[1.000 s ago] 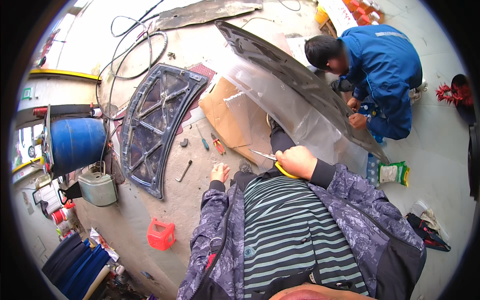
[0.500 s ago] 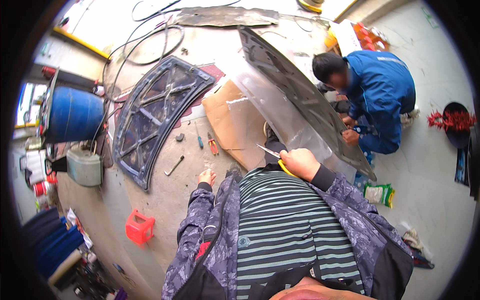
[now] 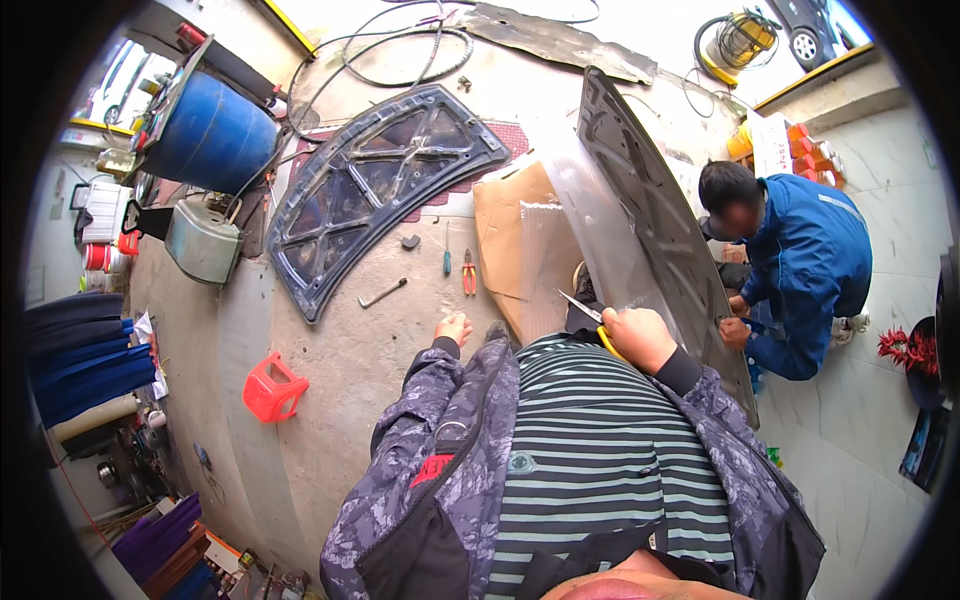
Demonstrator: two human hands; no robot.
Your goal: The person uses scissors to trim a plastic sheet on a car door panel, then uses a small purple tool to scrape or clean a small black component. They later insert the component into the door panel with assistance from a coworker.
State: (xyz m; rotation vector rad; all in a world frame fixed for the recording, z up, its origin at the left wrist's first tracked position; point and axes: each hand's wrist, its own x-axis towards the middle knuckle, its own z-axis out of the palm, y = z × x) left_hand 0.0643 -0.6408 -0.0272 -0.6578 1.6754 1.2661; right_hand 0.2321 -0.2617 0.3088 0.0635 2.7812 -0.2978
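Observation:
My right hand (image 3: 641, 338) is closed round the yellow handles of a pair of scissors (image 3: 582, 307), in front of my striped shirt. Their pale blades point up and to the left, over my dark shoe and a sheet of clear plastic (image 3: 543, 255). Low at my left side hangs my left hand (image 3: 453, 329), its fingers loosely curled with nothing visible in them. On the floor beyond it lie red-handled pliers (image 3: 469, 273), a screwdriver (image 3: 447, 262) and a bent wrench (image 3: 383, 292). A grey car hood (image 3: 665, 215) stands tilted at my right.
A co-worker in blue (image 3: 810, 265) crouches behind the grey hood, both hands at its edge. Another hood (image 3: 360, 185) lies on the floor ahead left, beside cardboard (image 3: 505, 225). A red stool (image 3: 275, 387), blue drum (image 3: 215, 135) and black hose (image 3: 465, 52) are around.
My view has turned, so the hoods, drum and co-worker sit further right in the picture. A parked car now shows at the far right. My right hand still holds the scissors.

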